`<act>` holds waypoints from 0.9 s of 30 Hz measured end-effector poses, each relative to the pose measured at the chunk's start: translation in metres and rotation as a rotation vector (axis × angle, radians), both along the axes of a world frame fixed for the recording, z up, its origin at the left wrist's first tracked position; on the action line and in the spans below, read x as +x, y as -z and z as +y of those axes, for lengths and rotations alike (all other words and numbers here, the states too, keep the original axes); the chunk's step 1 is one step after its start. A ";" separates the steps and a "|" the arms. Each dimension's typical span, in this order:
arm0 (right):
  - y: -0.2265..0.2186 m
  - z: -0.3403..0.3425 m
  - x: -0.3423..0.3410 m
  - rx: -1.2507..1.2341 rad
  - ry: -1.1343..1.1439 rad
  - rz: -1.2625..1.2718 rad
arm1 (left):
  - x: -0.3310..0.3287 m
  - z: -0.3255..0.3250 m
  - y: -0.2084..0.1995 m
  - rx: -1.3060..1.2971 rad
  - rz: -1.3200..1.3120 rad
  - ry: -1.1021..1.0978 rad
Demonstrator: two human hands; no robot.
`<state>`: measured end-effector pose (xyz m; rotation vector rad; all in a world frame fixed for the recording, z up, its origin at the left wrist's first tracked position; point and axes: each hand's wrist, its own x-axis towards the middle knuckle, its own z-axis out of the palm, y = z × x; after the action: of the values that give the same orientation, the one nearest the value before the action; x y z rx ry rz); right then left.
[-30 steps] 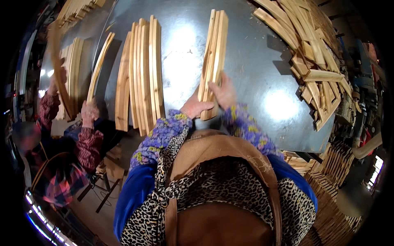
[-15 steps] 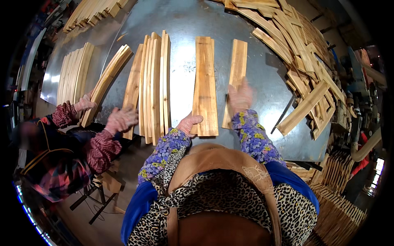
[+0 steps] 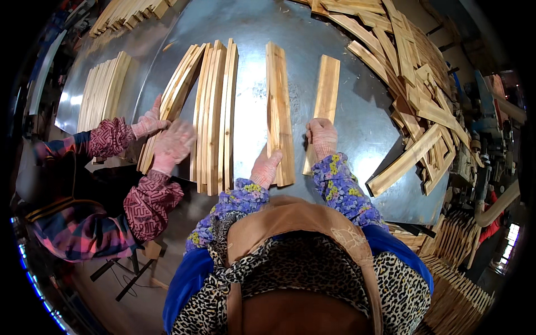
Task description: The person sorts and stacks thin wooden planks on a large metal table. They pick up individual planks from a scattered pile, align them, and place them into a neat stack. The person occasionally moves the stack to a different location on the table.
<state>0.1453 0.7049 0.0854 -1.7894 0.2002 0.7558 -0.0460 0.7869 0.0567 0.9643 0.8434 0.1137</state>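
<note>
My left hand [image 3: 267,166], in a pale pink glove, grips the near end of a pair of long wooden boards [image 3: 280,111] that are tipped partly onto their edges on the metal table. To the right, a single wooden board [image 3: 328,84] lies at a slight slant. My right hand [image 3: 322,135], gloved alike, is closed over the middle of that board, its fingers curled round the edge. Left of my hands stands a row of boards [image 3: 214,111] set on edge, with a narrower pair [image 3: 228,117] beside it.
A co-worker's gloved hands [image 3: 172,146] work at a bundle of boards [image 3: 180,81] on the left. Board stacks [image 3: 103,92] stand farther left on the metal table [image 3: 245,28]. A jumbled heap of boards [image 3: 416,95] covers the right side. Slatted wood [image 3: 455,279] is stacked at lower right.
The boards under my left hand have turned from flat toward their edges. My right hand has closed on the single board. The co-worker's bundle has shifted right, against the row.
</note>
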 end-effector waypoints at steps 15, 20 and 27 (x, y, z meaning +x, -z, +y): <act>-0.002 0.023 0.022 -0.184 -0.467 -0.265 | 0.020 0.002 0.022 0.085 0.061 -0.088; -0.004 0.012 0.022 -0.474 -0.597 -0.453 | 0.017 0.010 0.011 0.318 0.193 -0.023; -0.108 -0.009 0.158 -0.356 -1.315 -0.797 | -0.078 0.136 -0.002 0.507 0.434 0.175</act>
<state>0.3032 0.6955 0.1937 -2.3155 -1.5785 0.7958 -0.1237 0.9233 0.0589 1.5701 1.1507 -0.0392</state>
